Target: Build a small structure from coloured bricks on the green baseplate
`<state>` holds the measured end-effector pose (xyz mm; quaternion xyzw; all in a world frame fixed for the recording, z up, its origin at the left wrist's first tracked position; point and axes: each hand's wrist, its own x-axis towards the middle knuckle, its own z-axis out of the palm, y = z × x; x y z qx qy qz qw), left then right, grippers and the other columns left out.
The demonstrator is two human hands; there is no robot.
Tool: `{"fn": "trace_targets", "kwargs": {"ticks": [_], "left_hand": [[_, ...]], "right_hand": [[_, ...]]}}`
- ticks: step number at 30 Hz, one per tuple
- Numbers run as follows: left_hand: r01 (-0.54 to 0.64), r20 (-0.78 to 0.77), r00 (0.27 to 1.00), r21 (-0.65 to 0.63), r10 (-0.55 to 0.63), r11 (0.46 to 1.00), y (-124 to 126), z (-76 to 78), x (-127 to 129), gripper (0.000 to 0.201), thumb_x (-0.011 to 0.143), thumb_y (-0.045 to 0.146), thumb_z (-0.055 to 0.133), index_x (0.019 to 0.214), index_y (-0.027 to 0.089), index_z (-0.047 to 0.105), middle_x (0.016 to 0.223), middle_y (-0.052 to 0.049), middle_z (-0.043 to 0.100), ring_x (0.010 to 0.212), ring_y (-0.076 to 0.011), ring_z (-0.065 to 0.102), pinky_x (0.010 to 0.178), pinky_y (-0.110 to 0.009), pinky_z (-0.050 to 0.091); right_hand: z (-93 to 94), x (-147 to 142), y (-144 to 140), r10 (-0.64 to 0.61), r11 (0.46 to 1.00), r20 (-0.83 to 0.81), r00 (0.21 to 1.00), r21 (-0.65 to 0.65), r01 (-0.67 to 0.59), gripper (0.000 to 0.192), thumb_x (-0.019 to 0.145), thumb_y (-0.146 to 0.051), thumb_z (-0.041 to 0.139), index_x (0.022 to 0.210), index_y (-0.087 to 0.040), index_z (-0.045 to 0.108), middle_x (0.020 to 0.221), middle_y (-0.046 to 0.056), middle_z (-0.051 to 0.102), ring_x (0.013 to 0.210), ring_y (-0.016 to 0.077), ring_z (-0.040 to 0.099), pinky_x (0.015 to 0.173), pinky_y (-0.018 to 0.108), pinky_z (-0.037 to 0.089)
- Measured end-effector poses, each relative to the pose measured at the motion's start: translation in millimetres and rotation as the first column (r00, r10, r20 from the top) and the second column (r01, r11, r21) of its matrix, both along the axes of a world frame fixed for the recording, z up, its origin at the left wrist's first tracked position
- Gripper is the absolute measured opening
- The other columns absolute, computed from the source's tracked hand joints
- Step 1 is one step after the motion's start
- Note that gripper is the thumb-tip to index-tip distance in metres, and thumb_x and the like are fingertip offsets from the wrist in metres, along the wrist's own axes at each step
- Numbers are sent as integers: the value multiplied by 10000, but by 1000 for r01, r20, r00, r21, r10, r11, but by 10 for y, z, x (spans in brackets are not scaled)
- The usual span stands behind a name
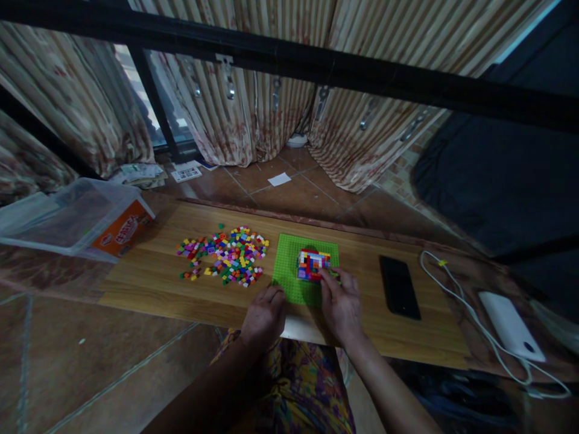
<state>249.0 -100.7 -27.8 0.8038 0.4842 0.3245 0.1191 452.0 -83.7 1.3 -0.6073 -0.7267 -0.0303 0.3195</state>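
A green baseplate (289,265) lies on a low wooden board (149,283). A small multicoloured block build (312,263) stands on the plate's right part. My right hand (341,301) rests at the plate's right edge, its fingertips touching the near right side of the build. Whether it pinches a brick is hidden. My left hand (265,316) lies fingers-down on the near left corner of the plate, holding nothing. A loose pile of small coloured bricks (228,253) is spread on the board left of the plate.
A black phone (399,285) lies on the board right of the plate. Further right are a white cable (456,295) and a white power bank (509,325). A clear plastic bin (67,217) sits at the left. Curtains and tiled floor lie beyond.
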Motion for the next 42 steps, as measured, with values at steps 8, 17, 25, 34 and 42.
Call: {"fn": "trace_targets", "kwargs": {"ticks": [8,17,25,34,42], "left_hand": [[-9,7,1000,10,8,1000,9,12,1,141,852,103,468,921,182,563,984,-81,627,928,-189,601,815,-330,524],[-11,13,1000,6,11,1000,7,17,3,150,861,107,460,934,183,567,992,-84,630,936,-192,602,822,-336,527],[-8,12,1000,-2,8,1000,10,16,2,139,854,109,466,914,180,570,988,-85,631,934,-193,601,822,-341,528],[-15,2,1000,16,15,1000,6,14,4,153,851,107,471,936,188,570,1000,-80,633,952,-195,604,833,-343,532],[-13,-3,1000,10,13,1000,8,-2,0,145,846,103,479,921,186,571,989,-82,632,929,-196,604,814,-347,532]], "right_hand": [[-3,-30,4,-21,999,103,994,-40,25,325,956,-224,435,1197,-216,652,1180,131,567,1064,257,496,883,410,476],[13,-13,27,-55,998,74,996,-33,57,327,948,-220,440,1209,-205,636,1157,122,578,1037,251,506,874,395,476],[88,27,64,-34,996,97,995,-83,42,344,933,-171,429,1204,-185,641,1163,132,570,1047,250,497,890,382,463],[64,-35,164,-32,988,151,988,-142,54,504,814,-19,386,1230,-177,622,1227,139,538,1044,268,479,908,406,447],[142,-65,158,-26,988,165,986,-144,50,558,750,13,407,1214,-193,637,1238,134,536,1036,277,483,893,414,435]]}}
